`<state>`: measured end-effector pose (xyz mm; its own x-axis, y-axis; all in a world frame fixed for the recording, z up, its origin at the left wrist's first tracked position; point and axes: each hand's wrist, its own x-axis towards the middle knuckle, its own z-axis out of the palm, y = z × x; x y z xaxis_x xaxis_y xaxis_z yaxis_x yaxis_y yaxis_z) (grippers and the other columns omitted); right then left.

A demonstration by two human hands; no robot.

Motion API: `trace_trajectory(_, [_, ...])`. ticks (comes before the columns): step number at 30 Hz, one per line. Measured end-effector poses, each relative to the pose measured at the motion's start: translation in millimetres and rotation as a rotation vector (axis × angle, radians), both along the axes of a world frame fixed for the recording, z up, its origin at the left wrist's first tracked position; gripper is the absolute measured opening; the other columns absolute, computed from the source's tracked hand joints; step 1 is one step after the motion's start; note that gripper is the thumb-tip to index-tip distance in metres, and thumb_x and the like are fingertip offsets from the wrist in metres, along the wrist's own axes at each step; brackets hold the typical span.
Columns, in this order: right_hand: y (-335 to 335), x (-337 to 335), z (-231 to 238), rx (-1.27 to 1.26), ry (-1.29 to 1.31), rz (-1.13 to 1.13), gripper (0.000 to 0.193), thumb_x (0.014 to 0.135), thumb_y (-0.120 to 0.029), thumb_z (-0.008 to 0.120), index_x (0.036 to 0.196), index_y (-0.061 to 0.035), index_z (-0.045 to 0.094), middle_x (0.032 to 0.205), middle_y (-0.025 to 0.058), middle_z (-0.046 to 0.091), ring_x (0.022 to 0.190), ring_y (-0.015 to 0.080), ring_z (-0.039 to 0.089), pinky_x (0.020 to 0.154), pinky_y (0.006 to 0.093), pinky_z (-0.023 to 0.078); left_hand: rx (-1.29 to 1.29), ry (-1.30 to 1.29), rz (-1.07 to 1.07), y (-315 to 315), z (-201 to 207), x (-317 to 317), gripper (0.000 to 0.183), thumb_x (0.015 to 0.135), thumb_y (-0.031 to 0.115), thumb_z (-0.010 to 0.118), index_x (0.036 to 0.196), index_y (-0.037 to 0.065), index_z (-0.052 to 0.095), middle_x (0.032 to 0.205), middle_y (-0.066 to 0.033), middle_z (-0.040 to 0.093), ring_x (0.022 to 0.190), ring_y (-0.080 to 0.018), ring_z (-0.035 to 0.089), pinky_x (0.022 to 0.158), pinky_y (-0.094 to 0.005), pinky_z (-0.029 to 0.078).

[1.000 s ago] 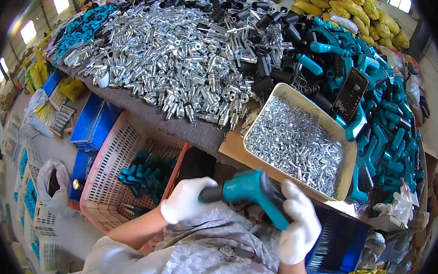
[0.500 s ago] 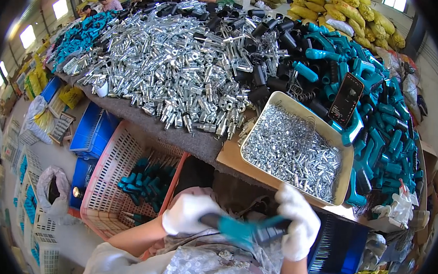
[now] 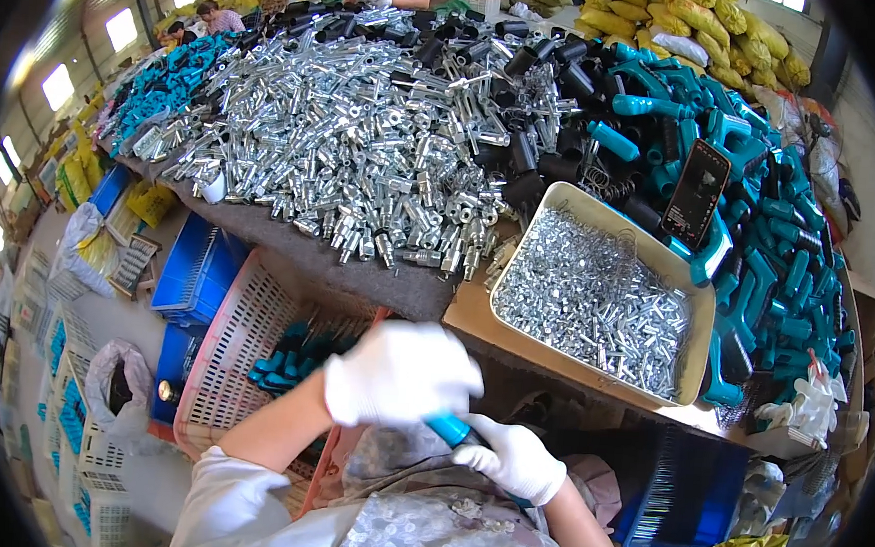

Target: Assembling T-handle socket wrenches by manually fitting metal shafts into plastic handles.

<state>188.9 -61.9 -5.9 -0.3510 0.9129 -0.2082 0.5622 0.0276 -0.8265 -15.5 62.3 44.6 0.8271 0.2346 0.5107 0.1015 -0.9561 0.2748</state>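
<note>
Handle (image 3: 445, 428), teal-black, sits clasped in right hand (image 3: 520, 463), probably for steadiness; left hand (image 3: 401, 374) blurred above, can't tell grip.

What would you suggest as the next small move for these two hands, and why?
I would perhaps steady the left hand at the upper end of the teal-and-black handle: that hand is blurred right by the teal end, so its grip cannot be told, while the right hand has its fingers around the handle lower down.
</note>
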Motion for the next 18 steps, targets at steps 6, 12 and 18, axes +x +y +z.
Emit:
trace_trajectory(6, [-16.8, 15.0, -20.4, -0.014, 0.147, -0.162, 0.047, 0.085, -0.033, 0.075, 0.117, -0.0035, 0.059, 0.086, 0.0134, 0.066, 0.077, 0.0222, 0.064, 0.075, 0.0343, 0.051, -0.057, 0.136, 1.169, 113.5, -32.7, -78.0, 0.041, 0.087, 0.036, 0.068, 0.122, 0.014, 0.064, 0.103, -0.0141, 0.066, 0.097, -0.0342, 0.066, 0.084, -0.0444, 0.053])
trace_trajectory(12, [-15.2, 2.7, -8.0, -0.123, 0.402, -0.201, 0.051, 0.093, -0.034, 0.067, 0.130, -0.0028, 0.053, 0.088, 0.0081, 0.063, 0.074, 0.0149, 0.061, 0.073, 0.0301, 0.051, -0.315, -0.185, 1.104, 139.2, -55.4, -93.7, 0.026, 0.087, 0.025, 0.068, 0.105, 0.007, 0.071, 0.098, -0.0166, 0.072, 0.089, -0.0307, 0.070, 0.079, -0.0380, 0.054])
trace_trajectory(18, [-15.9, 3.3, -17.4, 0.459, 0.203, -0.284, 0.056, 0.083, -0.017, 0.074, 0.134, -0.0065, 0.056, 0.110, 0.0153, 0.067, 0.092, 0.0310, 0.069, 0.079, 0.0352, 0.053, -1.099, -0.465, 0.562, 20.1, -20.1, -35.5, 0.013, 0.096, 0.012, 0.060, 0.100, 0.002, 0.067, 0.085, -0.0038, 0.070, 0.071, -0.0102, 0.060, 0.066, -0.0236, 0.048])
